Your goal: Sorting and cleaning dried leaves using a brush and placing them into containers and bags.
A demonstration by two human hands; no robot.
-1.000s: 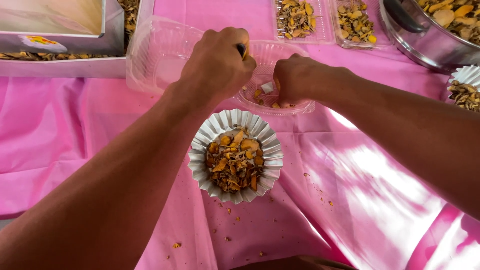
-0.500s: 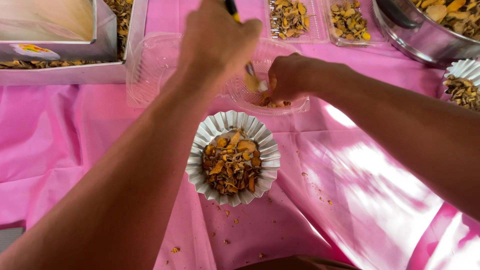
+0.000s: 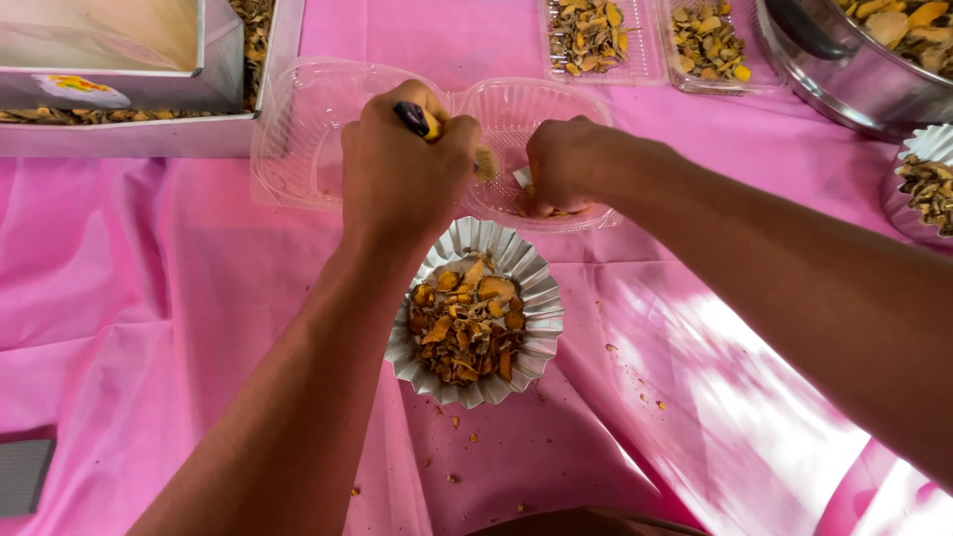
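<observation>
My left hand (image 3: 407, 169) is closed around a small dark-handled tool (image 3: 412, 117) with a yellow-stained tip, held above a fluted foil cup (image 3: 536, 298) filled with dried orange-brown slices. My right hand (image 3: 566, 164) is closed on a small piece of something, resting inside one half of a clear plastic clamshell container (image 3: 308, 129) that lies open on the pink cloth. A few dried pieces lie in that half under my fingers. What my right hand pinches is mostly hidden.
Two clear trays of dried slices (image 3: 645, 40) sit at the back. A steel pot (image 3: 844, 79) with yellow pieces stands back right, another foil cup (image 3: 923, 189) at the right edge. A metal box (image 3: 149, 129) lies back left. Crumbs dot the pink cloth (image 3: 129, 328).
My left hand rose up and away half a second ago, then came back down over the clamshell with the tool. My right hand stayed inside the container.
</observation>
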